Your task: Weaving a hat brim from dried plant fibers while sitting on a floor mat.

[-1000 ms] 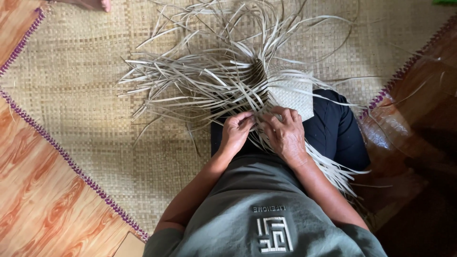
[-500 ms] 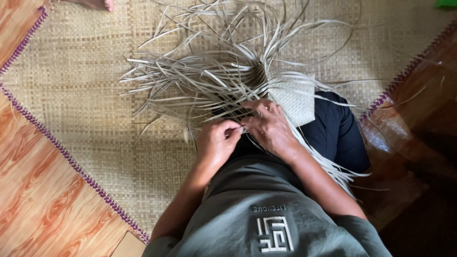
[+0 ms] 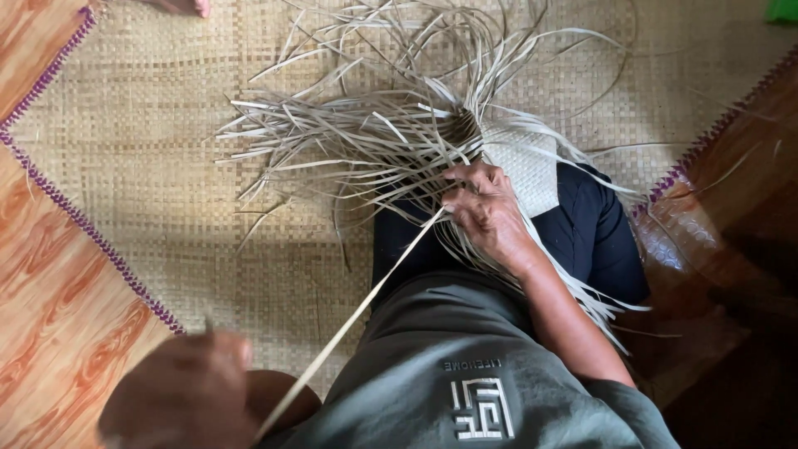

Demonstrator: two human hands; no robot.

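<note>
Strip (image 3: 378, 283) — one long pale leaf strip, drawn taut on a slant from the weave (image 3: 519, 166) down to the lower left of the head view.

Head view, listed:
- Left hand (image 3: 187, 399): close to the camera, blurred, at the bottom left; closed around the near end of the strip. Fingers cannot be told apart.
- Right hand (image 3: 482, 208): on the lap, knuckles up, fingers curled and pinching down where the strip meets the weave.
- Weave: a small finished patch of pale plaiting, lying over the dark trousers (image 3: 598, 241) just beyond the right hand.
- Loose strips (image 3: 357, 141): a dense fan of unwoven ends spreading from the weave's edge to the left and upward across the mat; more trail past the right forearm toward the lower right.
- Mat (image 3: 166, 166): tan, chequered plait with a purple stitched border — it covers most of the floor under the work.
- Floor (image 3: 50, 333): orange wood-grain boards at the left.
- Shirt (image 3: 465, 391): grey-green, with a pale printed emblem, at the bottom centre.
</note>
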